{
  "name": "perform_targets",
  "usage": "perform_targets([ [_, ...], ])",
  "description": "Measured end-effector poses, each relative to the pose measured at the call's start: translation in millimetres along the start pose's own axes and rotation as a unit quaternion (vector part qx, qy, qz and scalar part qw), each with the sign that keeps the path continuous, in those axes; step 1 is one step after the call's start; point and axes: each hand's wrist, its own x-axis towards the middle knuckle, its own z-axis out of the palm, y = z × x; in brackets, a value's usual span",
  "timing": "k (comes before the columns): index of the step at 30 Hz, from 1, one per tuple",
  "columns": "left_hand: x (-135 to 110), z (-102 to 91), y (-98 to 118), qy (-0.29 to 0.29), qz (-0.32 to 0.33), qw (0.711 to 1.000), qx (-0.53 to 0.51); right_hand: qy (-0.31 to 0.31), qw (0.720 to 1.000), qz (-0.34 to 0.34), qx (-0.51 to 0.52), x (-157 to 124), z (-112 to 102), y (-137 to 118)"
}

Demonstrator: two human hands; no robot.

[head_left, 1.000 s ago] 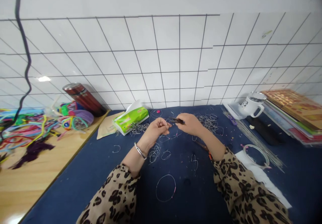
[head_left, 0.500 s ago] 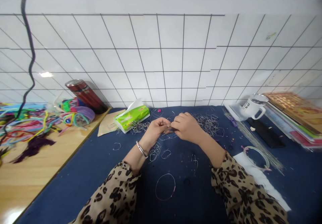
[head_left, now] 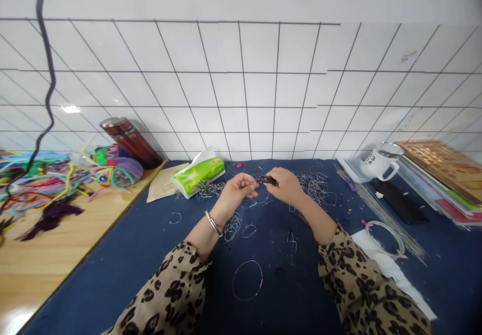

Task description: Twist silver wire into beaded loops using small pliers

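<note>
My right hand (head_left: 285, 186) is closed around a pair of dark pliers (head_left: 268, 179), whose jaws point left toward my other hand. Thumb and fingers of my left hand (head_left: 238, 189) are pinched together right at the jaws; a thin wire seems to be in that pinch, though it is too fine to make out fully. Below the hands lie a small bundle of bent wire loops (head_left: 232, 227) and a single small loop (head_left: 249, 231). Closer to me rests a wire ring with pink beads (head_left: 247, 280). A heap of cut wires (head_left: 315, 188) spreads behind my right hand.
A green tissue pack (head_left: 199, 177) lies at the back left, near a red thermos (head_left: 130, 141). Colourful pipe cleaners (head_left: 41, 179) cover the wooden table. On the right are a white mug (head_left: 382, 161), a black phone (head_left: 401, 202), straight wires (head_left: 391, 224) and a coil (head_left: 384, 239).
The pliers now show in my right hand, jaws at the left hand's fingertips; before, both hands' fingers met with the tool mostly hidden. The view has shifted slightly.
</note>
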Motion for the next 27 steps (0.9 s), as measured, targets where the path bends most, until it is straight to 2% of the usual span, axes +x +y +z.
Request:
perform_targets([
  [3,0,1.1,-1,-0.002,0.006,1.000,0.004,0.012,1.000,-0.022,-0.015,0,1,-4],
  [6,0,2.6,0,-0.002,0.008,1.000,-0.005,0.020,0.995,-0.081,-0.060,-1,-2,-11],
  [10,-1,4.7,5,0.018,0.023,0.999,-0.028,0.035,0.972,-0.162,-0.169,-2,-5,-20],
  [13,-2,5.4,8,0.019,0.028,0.999,-0.034,0.050,0.955,-0.191,-0.221,-3,-5,-21],
  [19,-3,5.1,10,0.010,0.037,0.999,-0.023,0.072,0.947,-0.194,-0.247,-5,-4,-19],
  [27,-3,6.1,9,0.035,0.066,0.997,-0.002,0.106,0.964,-0.151,-0.189,-7,-2,-19],
])
